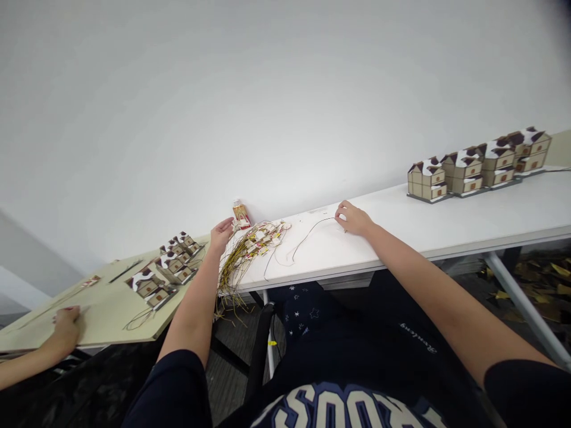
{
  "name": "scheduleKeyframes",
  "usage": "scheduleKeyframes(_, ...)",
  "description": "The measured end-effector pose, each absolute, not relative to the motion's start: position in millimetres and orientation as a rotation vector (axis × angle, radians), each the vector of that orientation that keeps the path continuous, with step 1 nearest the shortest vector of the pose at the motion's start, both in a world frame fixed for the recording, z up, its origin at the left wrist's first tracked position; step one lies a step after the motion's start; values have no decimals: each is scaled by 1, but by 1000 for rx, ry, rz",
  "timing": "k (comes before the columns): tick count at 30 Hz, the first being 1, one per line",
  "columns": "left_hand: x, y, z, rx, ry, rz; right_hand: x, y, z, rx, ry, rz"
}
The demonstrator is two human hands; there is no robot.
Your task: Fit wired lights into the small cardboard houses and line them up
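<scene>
My right hand (352,219) is over the white table with its fingers pinched on the end of a thin dark wire (310,233). From there the wire curves left and down across the tabletop. My left hand (222,233) is raised at the table's left end, its fingers drawn together; what they hold, if anything, is too small to make out. Beside it lies a tangled bundle of wires (236,257) with small white, red and yellow pieces (263,236) at the upper end. The bundle's loose ends hang over the front edge.
A bottle (241,214) with an orange and red label stands against the wall. Several small model houses (464,172) with snowy roofs line the right rear; more houses (149,285) sit on the left board (102,309). Another person's hand (66,324) rests there.
</scene>
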State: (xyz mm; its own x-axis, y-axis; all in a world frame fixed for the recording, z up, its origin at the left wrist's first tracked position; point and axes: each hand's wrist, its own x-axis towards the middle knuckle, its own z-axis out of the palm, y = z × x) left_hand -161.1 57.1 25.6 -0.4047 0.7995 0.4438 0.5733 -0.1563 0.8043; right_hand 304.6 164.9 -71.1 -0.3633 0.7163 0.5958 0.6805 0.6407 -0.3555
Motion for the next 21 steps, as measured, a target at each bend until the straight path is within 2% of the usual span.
scheduleKeyframes(8, -154, 54, 19, 1588, 2135, 1129, 304, 161, -67, -1075, -2115, 85)
scheduleKeyframes(14, -145, 58, 21, 1800, 2337, 915, 304, 163, -69, -1083, -2118, 80)
scheduleKeyframes(21, -125, 62, 18, 2058, 2298, 642, 305, 163, -69, -1099, -2122, 60)
